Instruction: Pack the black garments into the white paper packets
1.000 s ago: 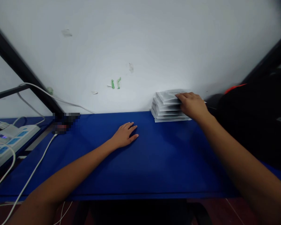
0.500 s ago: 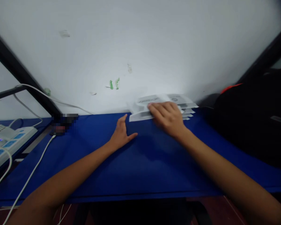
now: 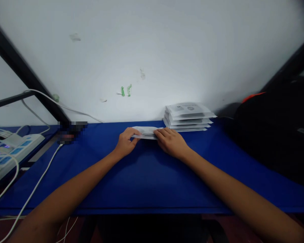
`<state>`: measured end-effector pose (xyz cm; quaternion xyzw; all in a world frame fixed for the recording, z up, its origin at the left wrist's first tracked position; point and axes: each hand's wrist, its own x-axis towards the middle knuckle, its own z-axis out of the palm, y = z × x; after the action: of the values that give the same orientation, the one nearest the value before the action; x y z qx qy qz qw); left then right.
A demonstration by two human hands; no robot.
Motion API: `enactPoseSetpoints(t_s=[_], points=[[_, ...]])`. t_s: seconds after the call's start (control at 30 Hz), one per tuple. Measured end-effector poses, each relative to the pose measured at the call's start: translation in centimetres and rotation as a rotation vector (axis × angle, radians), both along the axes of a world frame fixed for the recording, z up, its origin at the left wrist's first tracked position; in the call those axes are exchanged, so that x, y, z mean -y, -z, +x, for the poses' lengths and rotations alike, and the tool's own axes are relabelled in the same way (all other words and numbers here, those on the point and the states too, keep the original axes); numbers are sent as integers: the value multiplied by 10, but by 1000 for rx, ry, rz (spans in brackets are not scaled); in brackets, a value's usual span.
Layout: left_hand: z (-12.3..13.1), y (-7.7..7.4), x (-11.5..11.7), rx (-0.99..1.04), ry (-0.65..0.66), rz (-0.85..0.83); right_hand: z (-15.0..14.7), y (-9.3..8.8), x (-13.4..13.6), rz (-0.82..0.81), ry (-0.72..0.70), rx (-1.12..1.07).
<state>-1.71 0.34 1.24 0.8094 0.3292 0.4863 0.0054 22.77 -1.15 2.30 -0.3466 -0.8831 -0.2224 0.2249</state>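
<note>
A flat white packet [image 3: 147,132] is held level just above the blue tabletop, between my two hands. My left hand [image 3: 126,142] pinches its left end, thumb below and fingers on top. At the other end, my right hand [image 3: 172,142] grips it with the fingers curled over the edge. Just behind my right hand stands a stack of similar white packets [image 3: 190,116], with dark print on the top one. What the packets contain cannot be made out.
The blue table [image 3: 147,182] meets a white wall [image 3: 152,50]. A large black bag [image 3: 276,131] fills the right side. On the left are a white power strip [image 3: 17,155], a blurred-out dark object [image 3: 72,133] and a white cable [image 3: 40,182] crossing the table.
My right hand has brought a packet left and forward, away from the stack. My left hand, open and empty before, has closed on its left end.
</note>
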Motion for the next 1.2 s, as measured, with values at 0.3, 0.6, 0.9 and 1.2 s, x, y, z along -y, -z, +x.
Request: enactPoseSetpoints(t_s=[0.3,0.6,0.9,1.2], points=[[-11,-4,-4,-146,-307,92,6,0,-1,-116,156,-75],[19,-11,27,-417,37,402,-15,10,18,-136,-208,-327],[1,-24,7,-550,-25,387,-13,1,6,27,-250,-293],[-67,-24,-45,-352,-161,46,27,-9,-17,-104,-62,-487]])
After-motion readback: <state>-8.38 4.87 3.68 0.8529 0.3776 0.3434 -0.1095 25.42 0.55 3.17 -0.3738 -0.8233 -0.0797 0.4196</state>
